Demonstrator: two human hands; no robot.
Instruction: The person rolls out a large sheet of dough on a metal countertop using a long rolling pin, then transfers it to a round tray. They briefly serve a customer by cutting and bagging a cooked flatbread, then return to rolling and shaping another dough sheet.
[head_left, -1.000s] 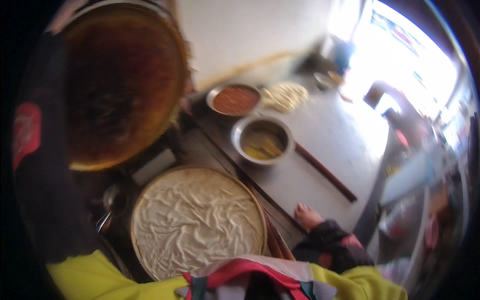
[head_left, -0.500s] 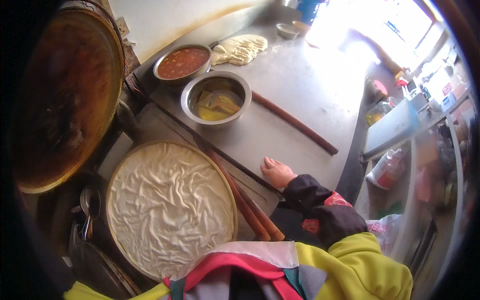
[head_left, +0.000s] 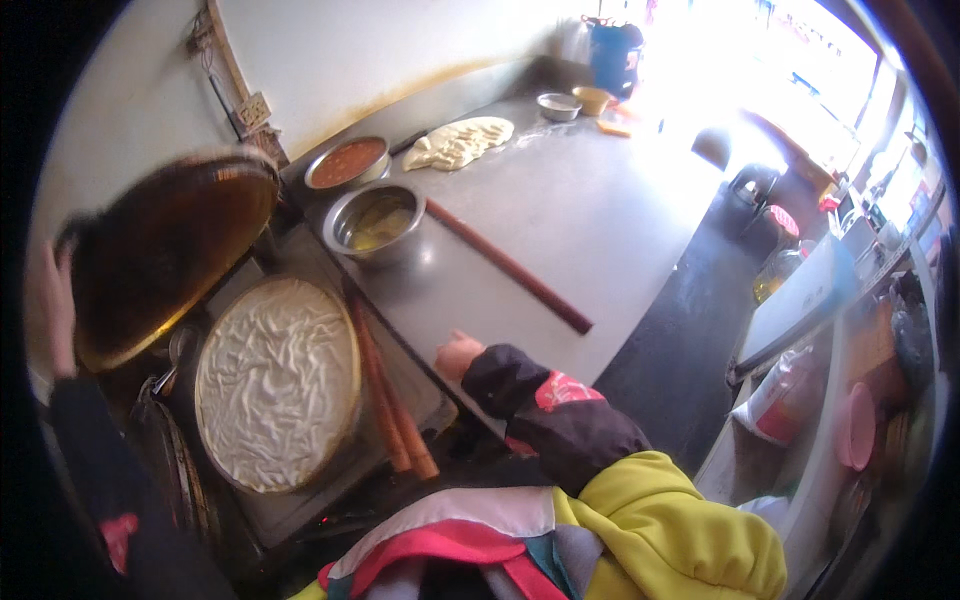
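Observation:
My left hand [head_left: 58, 310] is at the outer edge of a big round pan lid [head_left: 180, 255], fingers reaching up along its rim and partly hidden. The lid stands tilted with its dark, browned underside showing. Beneath and beside it, a round pan [head_left: 352, 425] holds a wrinkled pale sheet of dough [head_left: 278, 385] that fills it to the rim. My right hand [head_left: 458, 355] rests at the near edge of the steel worktop [head_left: 490, 310], fingers apart and holding nothing, slightly blurred.
Two wooden rods [head_left: 385, 400] lie right of the pan. A long rolling pin [head_left: 510, 265] crosses the worktop beside a steel bowl of yellow oil [head_left: 372, 225]. Behind are a bowl of red sauce [head_left: 347, 163] and folded dough [head_left: 460, 143]. Shelves [head_left: 800, 400] stand at right.
My left hand has come into view at the lid, which now appears tilted further over. The view has swung, shifting the worktop leftward. My right hand stays by the worktop edge.

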